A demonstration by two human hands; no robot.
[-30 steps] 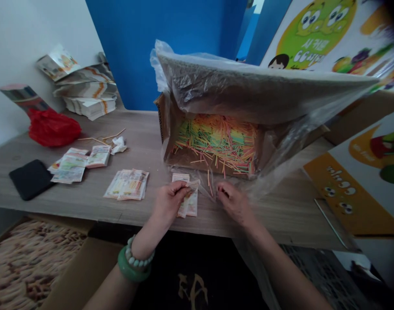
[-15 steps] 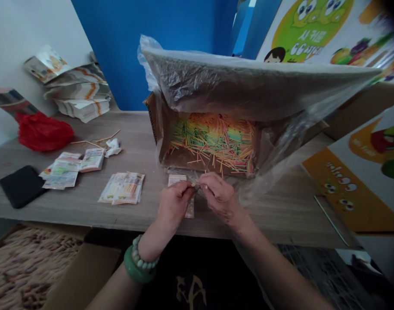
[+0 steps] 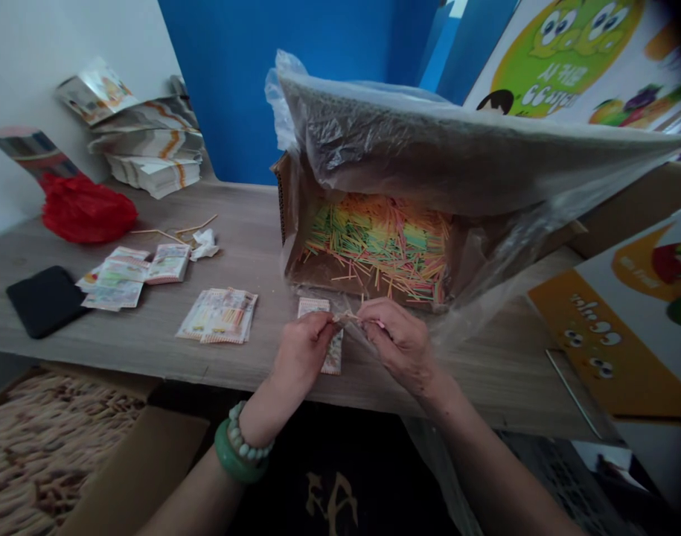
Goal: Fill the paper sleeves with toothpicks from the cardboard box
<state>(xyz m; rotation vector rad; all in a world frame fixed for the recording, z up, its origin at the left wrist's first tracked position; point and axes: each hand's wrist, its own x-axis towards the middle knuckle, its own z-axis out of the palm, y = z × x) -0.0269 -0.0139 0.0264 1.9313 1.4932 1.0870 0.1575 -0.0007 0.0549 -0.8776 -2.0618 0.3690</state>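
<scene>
My left hand (image 3: 302,350) pinches a small clear packet (image 3: 334,350) at the table's front edge, fingers closed on its top. My right hand (image 3: 399,340) is closed on a few thin coloured sticks (image 3: 348,316), their ends meeting the packet's mouth between both hands. Just behind them lies a cardboard box (image 3: 295,246) on its side, lined with clear plastic (image 3: 429,149) and full of coloured sticks (image 3: 382,242). A pile of filled packets (image 3: 220,315) rests left of my left hand.
More packets (image 3: 131,274) and a black case (image 3: 44,298) lie at the left. A red bag (image 3: 86,216) and stacked printed sheets (image 3: 150,152) stand at the back left. An open carton (image 3: 66,454) sits below the table. Printed posters (image 3: 624,320) lean on the right.
My right hand moved left from the plastic sheet to meet my left hand, bringing sticks to the packet's mouth. My left hand kept its hold on the packet.
</scene>
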